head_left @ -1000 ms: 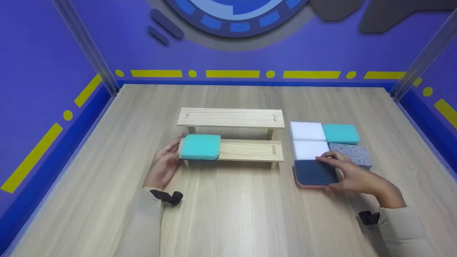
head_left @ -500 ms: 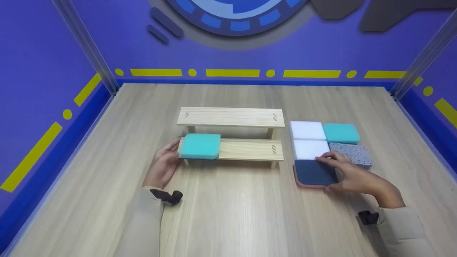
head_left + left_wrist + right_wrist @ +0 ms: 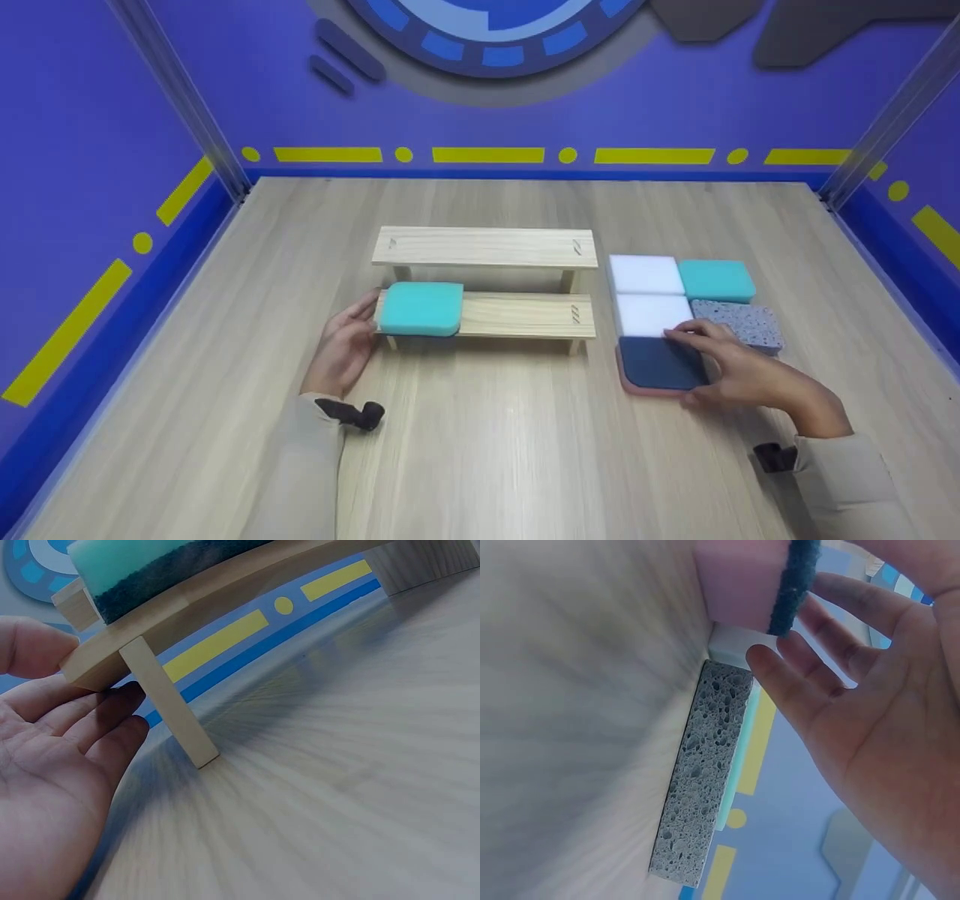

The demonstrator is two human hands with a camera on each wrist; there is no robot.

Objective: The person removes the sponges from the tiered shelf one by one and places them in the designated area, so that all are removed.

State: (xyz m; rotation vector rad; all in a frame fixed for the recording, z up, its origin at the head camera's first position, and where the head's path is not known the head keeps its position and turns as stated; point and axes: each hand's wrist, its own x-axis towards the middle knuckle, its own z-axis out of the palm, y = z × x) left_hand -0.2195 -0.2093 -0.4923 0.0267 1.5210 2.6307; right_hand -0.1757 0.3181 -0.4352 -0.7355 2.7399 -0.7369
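Observation:
A two-step wooden stand point(image 3: 525, 315) is on the table, and a teal sponge point(image 3: 422, 308) lies on its lower step at the left end, dark scouring layer down. My left hand point(image 3: 347, 340) holds the left end of that step, thumb at the board's end and fingers point(image 3: 112, 716) beneath it. To the right, a pink sponge point(image 3: 742, 581) lies with its dark scouring pad up. My right hand point(image 3: 739, 369) grips its right part, index finger at the back edge and thumb at the front edge. The other right fingers point(image 3: 791, 686) extend beside the sponge.
Behind the pink sponge are two white sponges point(image 3: 649, 276) in a column. To their right lie another teal sponge point(image 3: 718, 280) and a grey speckled, porous block point(image 3: 742, 324) close to the right hand. Blue panels point(image 3: 480, 120) wall the table's back and sides.

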